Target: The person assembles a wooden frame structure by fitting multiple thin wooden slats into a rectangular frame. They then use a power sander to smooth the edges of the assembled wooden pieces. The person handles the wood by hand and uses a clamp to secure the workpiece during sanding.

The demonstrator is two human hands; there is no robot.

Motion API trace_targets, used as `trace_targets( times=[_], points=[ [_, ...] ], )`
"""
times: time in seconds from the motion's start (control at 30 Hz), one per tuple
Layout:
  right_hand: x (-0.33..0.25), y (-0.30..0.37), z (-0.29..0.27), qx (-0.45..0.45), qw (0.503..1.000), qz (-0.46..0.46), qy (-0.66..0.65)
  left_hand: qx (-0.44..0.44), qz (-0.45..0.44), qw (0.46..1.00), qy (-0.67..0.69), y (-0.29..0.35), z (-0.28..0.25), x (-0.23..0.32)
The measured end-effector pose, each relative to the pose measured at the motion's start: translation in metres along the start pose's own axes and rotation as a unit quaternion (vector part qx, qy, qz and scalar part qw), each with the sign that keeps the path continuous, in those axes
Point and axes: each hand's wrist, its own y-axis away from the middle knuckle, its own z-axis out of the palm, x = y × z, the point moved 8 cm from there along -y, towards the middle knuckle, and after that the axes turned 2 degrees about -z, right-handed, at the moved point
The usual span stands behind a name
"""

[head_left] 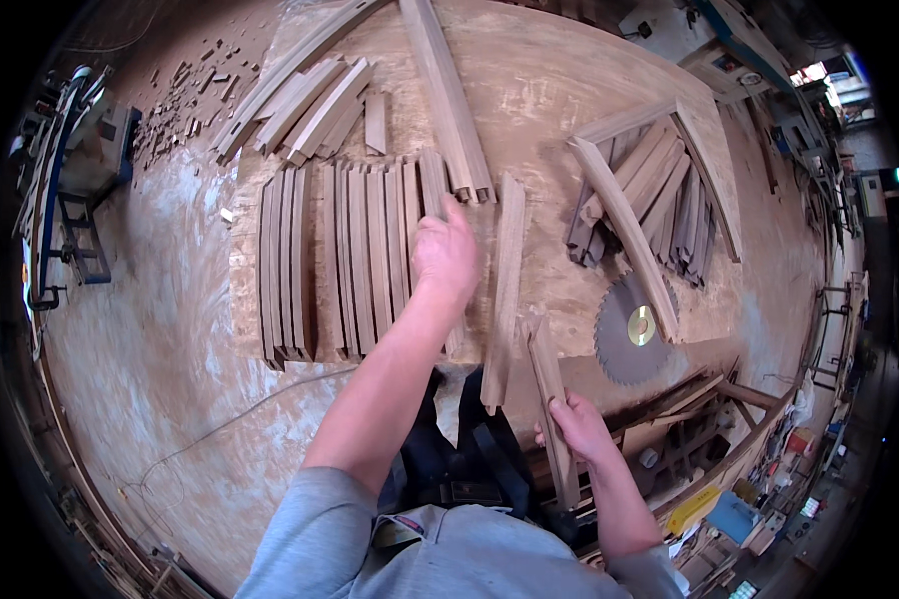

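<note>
The one view looks steeply down from the wearer's head, a wide fisheye circle with black corners and edges bending toward its rim. The shirt [469,554] sits nearest, at bottom centre; the counter [549,80] spreads a little farther off across the middle and top; the floor [170,339] curves away at left.

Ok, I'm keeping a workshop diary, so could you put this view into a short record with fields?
Surface: pale wooden worktable
Left side: left hand at the right end of a row of strips; grip unclear
Right side: right hand gripping a wooden piece
Between hands: loose strip, lying lengthwise away from the person
Blade: round, toothed saw blade, partly covered by a long bar
Upper right: pile of wooden pieces
Floor, upper left: scattered offcuts
</note>
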Motion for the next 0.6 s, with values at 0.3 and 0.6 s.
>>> trace_targets(
  times=[0.3, 0.6],
  points=[
    [-0.039, 0.007, -0.034, 0.032, 0.995, -0.090, -0.024, -0.090, -0.003, 0.850, 0.518, 0.049, -0.014, -0.052],
    [-0.126, 0.044, -0.024, 0.013, 0.966, -0.254, 0.052, -0.098, 0.154, 0.843, 0.506, 0.148, -0.052, -0.036]
  ],
)
